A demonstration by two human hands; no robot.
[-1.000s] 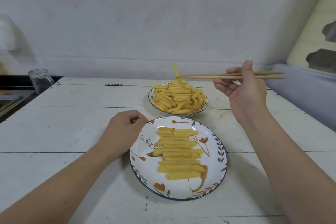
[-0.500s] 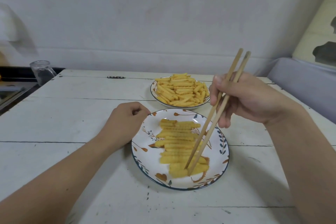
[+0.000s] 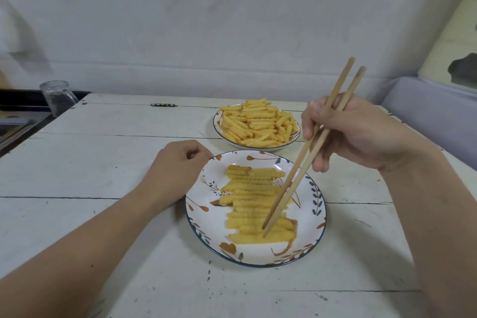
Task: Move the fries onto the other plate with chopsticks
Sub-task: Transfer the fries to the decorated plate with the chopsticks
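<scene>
**Two plates, one fry lined up for the pick**

Two flower-patterned white plates sit on the scuffed white wooden table [image 3: 103,162]: the near plate [image 3: 313,227] carries a tidy row of crinkle-cut yellow fries [image 3: 247,196] laid flat, and the far plate [image 3: 219,128] holds a loose heap of the same fries [image 3: 258,124]. Which plate is the source cannot be read from this view alone, though the chopsticks are working on the near one.

The right hand [image 3: 361,134] is curled round a pair of plain wooden chopsticks [image 3: 307,147], held steeply with the tips down. Those tips, slightly parted, rest at the nearest fries in the row, one tip about a fry's width from the other. No fry is lifted. The left hand [image 3: 178,170] lies on the table in a loose fist, holding nothing, its knuckles touching the near plate's rim (probably steadying it).

The step in hand looks like the pick itself. The next move calls for closing the tips across a single fry near its middle, then lifting level; these fries lie tightly side by side, so a neighbour may drag along. A clear glass jar [image 3: 58,98] stands off the table's far left corner.
</scene>
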